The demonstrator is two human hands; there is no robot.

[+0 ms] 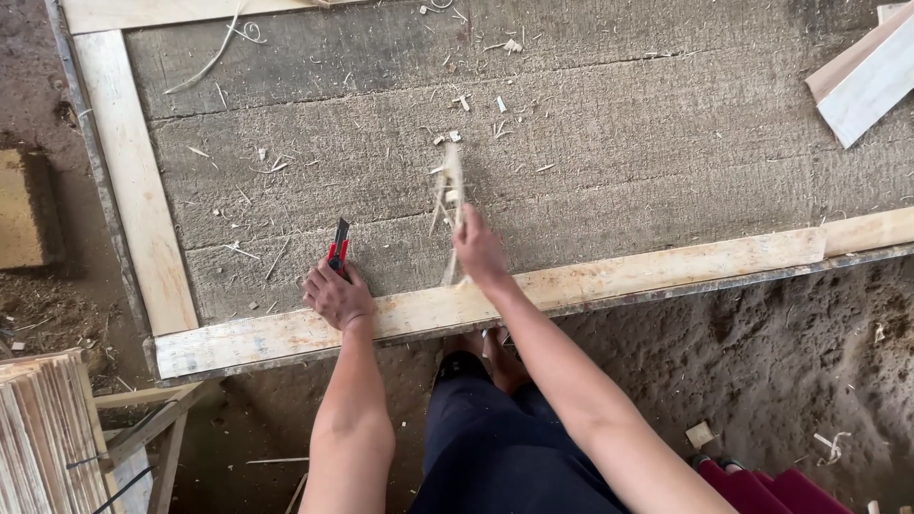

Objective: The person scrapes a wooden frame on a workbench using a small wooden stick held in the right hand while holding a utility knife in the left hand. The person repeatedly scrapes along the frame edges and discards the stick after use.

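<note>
A grey, shaving-strewn table (590,143) framed in pale wood rails sits over a dirt floor (790,362), with two pale boards (866,76) at its far right corner. Left hand (337,295) is curled around one red-and-black utility knife (337,249), resting on the table. Right hand (479,251) is closed tight on one splintered wooden strip (451,186), blurred, just above the near rail.

the big grey worktable (590,124) in front of me is rough and scattered with pale wood shavings (495,114). a light wooden frame (133,181) runs along its left and near edges. at the far right corner two pale planks (862,81) lie at a slant on the table. down to my left a stack of thin wooden slats (43,438) stands on the dirt floor (790,343). something dark red (781,490) sits at the bottom right, and a small wood offcut (700,435) lies on the dirt nearby.
</note>
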